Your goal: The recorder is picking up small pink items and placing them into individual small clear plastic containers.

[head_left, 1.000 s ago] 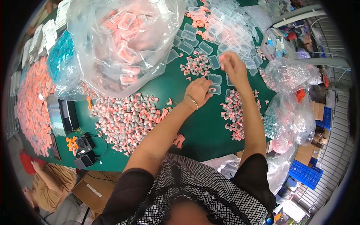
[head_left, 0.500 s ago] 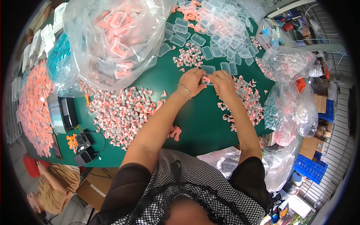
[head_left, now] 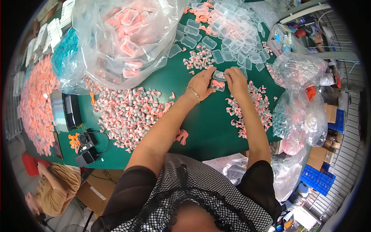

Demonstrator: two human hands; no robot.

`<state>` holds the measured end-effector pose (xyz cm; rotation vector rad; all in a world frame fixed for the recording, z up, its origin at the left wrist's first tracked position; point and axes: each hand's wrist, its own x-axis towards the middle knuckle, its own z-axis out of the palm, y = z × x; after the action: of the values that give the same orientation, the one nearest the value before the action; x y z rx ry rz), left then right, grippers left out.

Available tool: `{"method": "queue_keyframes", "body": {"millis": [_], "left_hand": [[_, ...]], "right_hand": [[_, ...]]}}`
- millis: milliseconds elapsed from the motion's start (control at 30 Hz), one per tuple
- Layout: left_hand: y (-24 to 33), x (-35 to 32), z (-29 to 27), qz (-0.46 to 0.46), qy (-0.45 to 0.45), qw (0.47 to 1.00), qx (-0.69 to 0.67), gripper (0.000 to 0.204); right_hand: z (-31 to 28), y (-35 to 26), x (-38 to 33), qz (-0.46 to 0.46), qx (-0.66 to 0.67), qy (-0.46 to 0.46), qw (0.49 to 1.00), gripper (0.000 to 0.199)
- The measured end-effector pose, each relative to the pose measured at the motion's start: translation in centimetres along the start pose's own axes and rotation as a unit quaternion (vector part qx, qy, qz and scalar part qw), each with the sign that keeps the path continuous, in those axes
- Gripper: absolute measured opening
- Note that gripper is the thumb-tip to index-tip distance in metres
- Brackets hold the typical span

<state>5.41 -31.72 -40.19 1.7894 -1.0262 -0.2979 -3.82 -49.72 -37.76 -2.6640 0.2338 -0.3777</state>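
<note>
A small clear plastic case [head_left: 218,85] with a pink cord bundle inside lies on the green table, its hinged lid [head_left: 219,75] raised on the far side. My left hand [head_left: 200,84], with a bracelet at the wrist, grips the case's left side between thumb and fingers. At the lid's right end, the fingers of my right hand [head_left: 236,82] are pinched together. Beyond the left hand sits a small heap of pink-and-grey earbud-like pieces [head_left: 198,58]. Another heap of these pieces [head_left: 253,108] lies beside my right forearm.
Clear open cases [head_left: 235,33] pile up at the far side. A big plastic bag [head_left: 154,50] of filled cases stands far left, near a large heap of earbud-like pieces [head_left: 127,112]. Black devices [head_left: 87,141] lie left. Plastic bags [head_left: 297,69] line the right. A person [head_left: 58,189] sits lower left.
My hands have moved slightly apart, and the case with its pink cord and raised lid now shows between them. The whole view has shifted slightly.
</note>
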Motion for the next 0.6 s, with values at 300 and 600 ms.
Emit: {"method": "queue_keyframes", "body": {"millis": [300, 600], "left_hand": [[-0.5, 0.2, 0.5, 0.05, -0.019, 0.997, 0.046, 0.027], [2.8, -1.1, -4.9, 0.04, -0.018, 0.998, 0.046, 0.019]], "right_hand": [[-1.0, -3.2, -2.0, -0.088, 0.009, -0.023, 0.996, 0.031], [-1.1, -7.2, -1.7, 0.069, 0.192, -0.081, 0.976, 0.025]]}}
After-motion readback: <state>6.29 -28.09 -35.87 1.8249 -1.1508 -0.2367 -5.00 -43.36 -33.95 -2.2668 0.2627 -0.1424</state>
